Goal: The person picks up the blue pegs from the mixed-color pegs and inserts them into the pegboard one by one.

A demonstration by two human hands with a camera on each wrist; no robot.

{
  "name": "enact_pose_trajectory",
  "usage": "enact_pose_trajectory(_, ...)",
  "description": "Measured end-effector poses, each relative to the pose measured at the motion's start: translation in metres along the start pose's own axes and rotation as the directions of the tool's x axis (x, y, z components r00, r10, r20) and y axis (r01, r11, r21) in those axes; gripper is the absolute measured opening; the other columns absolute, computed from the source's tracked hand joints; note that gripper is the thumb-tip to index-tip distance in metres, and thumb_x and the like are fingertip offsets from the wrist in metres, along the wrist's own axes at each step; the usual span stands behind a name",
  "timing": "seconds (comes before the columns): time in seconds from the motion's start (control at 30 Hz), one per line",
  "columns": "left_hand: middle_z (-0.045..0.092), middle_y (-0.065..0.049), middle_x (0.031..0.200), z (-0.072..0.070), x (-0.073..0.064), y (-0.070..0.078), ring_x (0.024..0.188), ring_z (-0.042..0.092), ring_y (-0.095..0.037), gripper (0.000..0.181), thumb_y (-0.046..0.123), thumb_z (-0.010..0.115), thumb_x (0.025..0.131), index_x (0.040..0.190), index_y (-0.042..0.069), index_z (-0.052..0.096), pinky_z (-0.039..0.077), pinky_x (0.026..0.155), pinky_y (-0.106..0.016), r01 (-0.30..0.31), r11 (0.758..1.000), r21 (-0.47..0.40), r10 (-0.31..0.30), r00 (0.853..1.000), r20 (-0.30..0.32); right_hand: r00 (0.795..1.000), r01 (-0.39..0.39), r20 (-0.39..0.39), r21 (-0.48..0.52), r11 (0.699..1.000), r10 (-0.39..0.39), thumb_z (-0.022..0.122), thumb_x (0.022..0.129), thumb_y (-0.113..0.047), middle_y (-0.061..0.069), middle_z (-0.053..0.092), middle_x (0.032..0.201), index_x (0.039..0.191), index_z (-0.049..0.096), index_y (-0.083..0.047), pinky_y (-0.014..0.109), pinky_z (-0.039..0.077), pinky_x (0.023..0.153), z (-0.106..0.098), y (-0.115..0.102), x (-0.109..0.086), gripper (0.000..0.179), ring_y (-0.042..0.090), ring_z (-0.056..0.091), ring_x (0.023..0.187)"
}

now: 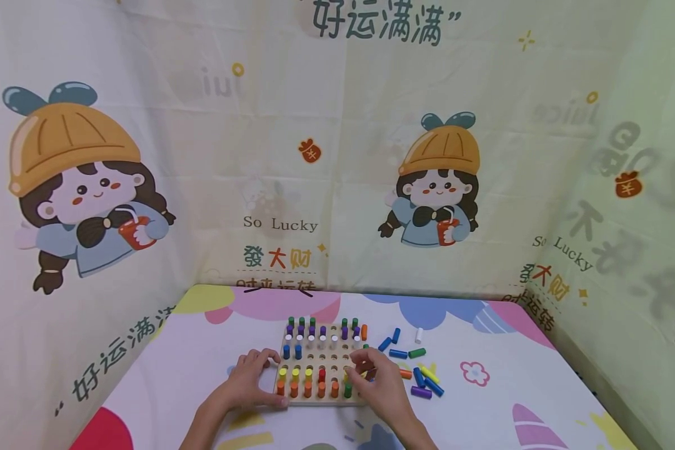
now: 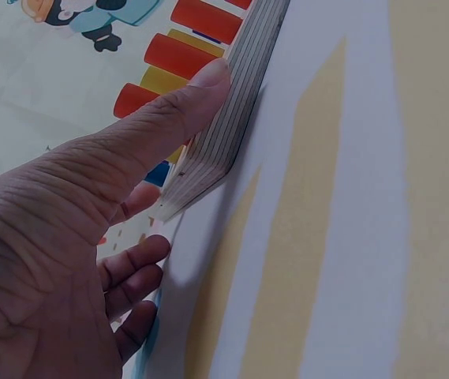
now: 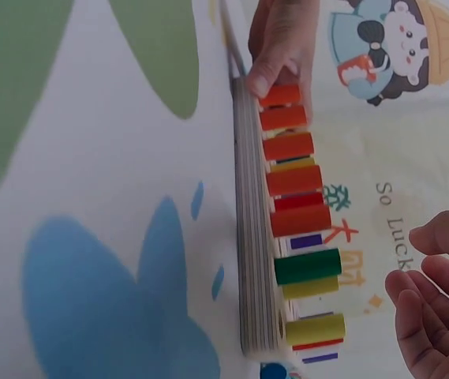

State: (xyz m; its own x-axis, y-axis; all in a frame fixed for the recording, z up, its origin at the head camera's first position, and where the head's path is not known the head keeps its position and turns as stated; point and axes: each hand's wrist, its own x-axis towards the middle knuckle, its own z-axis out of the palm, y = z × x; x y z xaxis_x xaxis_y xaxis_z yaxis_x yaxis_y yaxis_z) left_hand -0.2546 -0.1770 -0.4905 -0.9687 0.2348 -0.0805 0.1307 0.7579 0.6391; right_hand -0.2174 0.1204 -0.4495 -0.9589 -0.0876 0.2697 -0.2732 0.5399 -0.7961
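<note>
A wooden pegboard [image 1: 320, 364] stands on the table, with rows of colored pegs upright in it. My left hand [image 1: 247, 381] holds the board at its left side; the thumb [image 2: 210, 77] lies on the front edge near the orange pegs [image 1: 308, 389]. Over the board's right part hovers my right hand [image 1: 384, 380], its thumb and fingers loosely bent. Nothing shows between those fingertips in the right wrist view. Close to it are a green peg [image 3: 307, 267] and a yellow peg [image 3: 315, 328] in the front row. Part of the board's right side is hidden behind this hand.
Right of the board lie several loose pegs, among them a purple peg [image 1: 421, 392], a yellow peg [image 1: 429, 374], a white peg [image 1: 419, 335] and blue ones. A patterned cloth [image 1: 484, 406] covers the table. Printed curtains [image 1: 343, 187] hang behind and at both sides.
</note>
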Motion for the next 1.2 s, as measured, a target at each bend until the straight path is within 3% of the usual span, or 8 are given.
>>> enact_pose_trajectory(0.6,0.052,-0.007,0.12,-0.001,-0.001,0.005,0.113,0.042,-0.032,0.076,0.052,0.096,0.063,0.119,0.025,0.054,0.041,0.096,-0.061,0.022,1.0,0.002,-0.022,1.0,-0.002,0.993,-0.118,-0.036,-0.101,0.988,0.115,0.081,0.088,-0.016,0.005,0.071,0.1,0.107,0.07,-0.008,0.022,0.047,0.057,-0.011,0.028,0.001,0.023,0.013,0.055,0.071)
enact_pose_trajectory(1.0,0.052,-0.008,0.12,-0.002,-0.001,0.005,0.111,0.042,-0.031,0.075,0.052,0.095,0.063,0.12,0.025,0.054,0.041,0.095,-0.061,0.036,0.999,0.01,-0.036,0.999,0.004,0.981,-0.192,-0.001,-0.168,0.967,0.195,0.083,0.085,-0.017,0.007,0.072,0.103,0.11,0.069,-0.006,0.026,0.051,0.065,-0.015,0.036,0.002,0.03,0.013,0.057,0.074)
enact_pose_trajectory(1.2,0.052,-0.009,0.121,-0.001,0.0,0.005,0.112,0.042,-0.032,0.076,0.054,0.095,0.063,0.12,0.024,0.054,0.04,0.095,-0.062,0.034,0.999,0.002,-0.034,0.999,0.007,0.98,-0.186,0.039,-0.174,0.967,0.195,0.082,0.084,-0.013,0.009,0.072,0.104,0.111,0.069,-0.005,0.026,0.05,0.061,-0.016,0.043,0.003,0.031,0.013,0.058,0.071)
